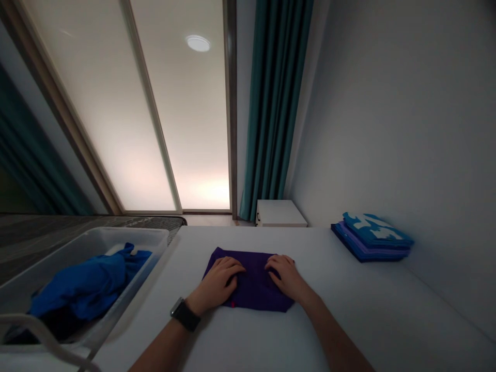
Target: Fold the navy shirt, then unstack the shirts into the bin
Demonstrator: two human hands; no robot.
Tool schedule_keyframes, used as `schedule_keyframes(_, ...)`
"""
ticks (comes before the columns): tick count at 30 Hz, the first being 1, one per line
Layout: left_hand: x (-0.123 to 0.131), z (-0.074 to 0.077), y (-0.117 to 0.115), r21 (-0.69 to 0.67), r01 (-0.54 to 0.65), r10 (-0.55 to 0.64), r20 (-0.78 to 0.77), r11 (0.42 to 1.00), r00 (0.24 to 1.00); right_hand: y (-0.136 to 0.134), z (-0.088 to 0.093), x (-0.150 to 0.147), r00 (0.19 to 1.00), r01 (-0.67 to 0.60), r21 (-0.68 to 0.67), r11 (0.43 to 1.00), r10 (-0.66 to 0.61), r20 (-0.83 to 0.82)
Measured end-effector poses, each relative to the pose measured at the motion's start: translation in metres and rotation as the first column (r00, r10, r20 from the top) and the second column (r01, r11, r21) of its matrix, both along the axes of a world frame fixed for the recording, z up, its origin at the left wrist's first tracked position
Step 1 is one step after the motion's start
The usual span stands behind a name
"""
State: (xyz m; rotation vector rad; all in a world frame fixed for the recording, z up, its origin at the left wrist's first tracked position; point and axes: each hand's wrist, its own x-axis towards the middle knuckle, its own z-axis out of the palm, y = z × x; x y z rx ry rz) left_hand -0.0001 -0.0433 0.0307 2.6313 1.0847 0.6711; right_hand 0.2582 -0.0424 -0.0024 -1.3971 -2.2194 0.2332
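Note:
A dark purple folded cloth [256,287], probably a garment, lies flat on the white table [248,341] in front of me. On its left part rests my left hand [220,281], fingers spread a little and palm down; a black watch is on that wrist. My right hand [285,275] lies palm down across the cloth's right part, its fingers bent and apart. Neither hand grips the fabric. A small red mark shows at the cloth's near edge, by the left thumb.
Left of the table stands a clear plastic bin [155,237] with blue and dark clothes [87,287] inside. A stack of folded clothes [374,237] sits at the right, by the wall. Beyond the table is a small white cabinet [281,213].

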Motion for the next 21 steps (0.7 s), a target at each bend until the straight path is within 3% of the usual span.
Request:
schedule_keyframes(2, 0.001, 0.0, 0.001, -0.03, -0.011, 0.01, -0.028, 0.999, 1.0, 0.002, 0.002, -0.001, 1.0, -0.008, -0.01, 1.0, 0.008, -0.022)
schedule_keyframes(5, -0.007, -0.006, 0.01, -0.031, -0.085, 0.086, 0.01, 0.996, 0.996, 0.005, 0.007, 0.004, 0.985, 0.103, -0.013, 0.995, -0.103, -0.141)
schedule_keyframes(9, -0.015, -0.01, 0.019, -0.113, -0.203, 0.225, 0.24, 0.973, 0.944, -0.003, 0.023, 0.006, 0.963, 0.201, -0.006, 0.98, -0.199, -0.181)
schedule_keyframes(14, -0.015, 0.002, 0.016, -0.202, -0.429, 0.467, 0.531, 0.88, 0.707, -0.032, 0.028, -0.033, 0.992, -0.07, -0.048, 0.996, 0.065, -0.11)
schedule_keyframes(17, -0.018, 0.006, 0.017, -0.233, -0.51, 0.53, 0.622, 0.828, 0.576, -0.04, 0.021, -0.054, 0.989, -0.143, -0.054, 0.988, 0.14, -0.055)
schedule_keyframes(19, -0.025, 0.006, 0.021, -0.25, -0.558, 0.555, 0.676, 0.792, 0.485, -0.038, 0.022, -0.053, 0.987, -0.135, -0.048, 0.99, 0.13, -0.091)
schedule_keyframes(21, -0.035, 0.005, 0.026, -0.274, -0.625, 0.579, 0.734, 0.731, 0.356, -0.031, 0.029, -0.038, 0.978, -0.011, -0.021, 1.0, 0.007, -0.21)
